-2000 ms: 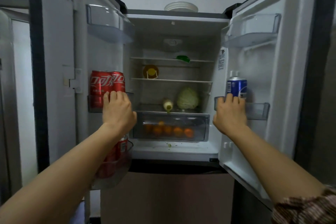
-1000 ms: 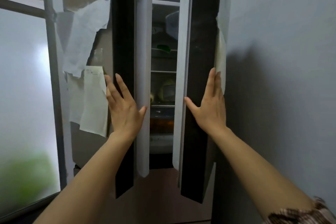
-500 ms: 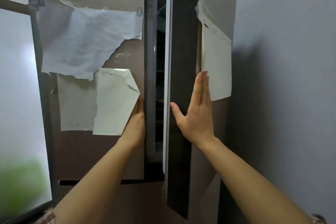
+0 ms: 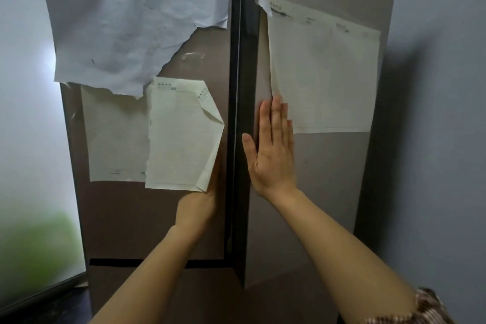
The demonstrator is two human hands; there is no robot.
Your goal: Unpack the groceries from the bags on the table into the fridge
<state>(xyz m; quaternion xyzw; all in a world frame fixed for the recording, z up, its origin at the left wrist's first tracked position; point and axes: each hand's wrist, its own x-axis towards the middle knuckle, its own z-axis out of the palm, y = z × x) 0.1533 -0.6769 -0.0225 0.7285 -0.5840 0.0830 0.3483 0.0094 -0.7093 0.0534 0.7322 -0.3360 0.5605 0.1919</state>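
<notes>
The brown fridge fills the view with both upper doors closed or nearly so; a dark seam (image 4: 238,113) runs between them. My left hand (image 4: 200,200) presses on the left door (image 4: 200,60), its fingers hidden behind a cream paper sheet (image 4: 181,137) stuck there. My right hand (image 4: 273,150) lies flat with straight fingers against the right door (image 4: 328,179), beside the seam. The right door's lower edge stands slightly proud of the fridge front. No groceries or bags are in sight.
Torn white paper (image 4: 126,26) hangs on the left door, and a cream sheet (image 4: 326,76) hangs on the right door. A frosted glass panel (image 4: 29,126) stands to the left, a grey wall (image 4: 441,139) to the right. The lower fridge front (image 4: 168,294) is below.
Two seconds ago both doors stood wide open with cans, cabbage and oranges showing. My hands have pushed both doors inward; the gap has narrowed to a thin seam.
</notes>
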